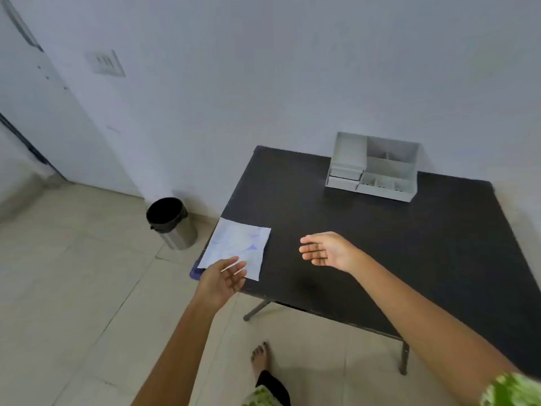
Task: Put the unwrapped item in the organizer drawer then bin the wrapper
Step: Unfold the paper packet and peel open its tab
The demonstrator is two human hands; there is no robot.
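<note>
A flat white packet with a faint blue print [238, 244] lies on the near left corner of the black table [380, 244], overhanging the edge a little. My left hand [224, 278] hovers at its near edge, palm up, fingers spread, holding nothing. My right hand [325, 250] floats open over the table to the right of the packet, apart from it. A white desk organizer [373, 168] with small drawers on its left side stands at the table's far edge against the wall. A steel bin with a black liner [171, 222] stands on the floor left of the table.
The wall runs right behind the table and the bin. Beige tiled floor spreads to the left and in front. My bare foot [260, 357] stands by the table's near edge, between its metal legs [404, 358].
</note>
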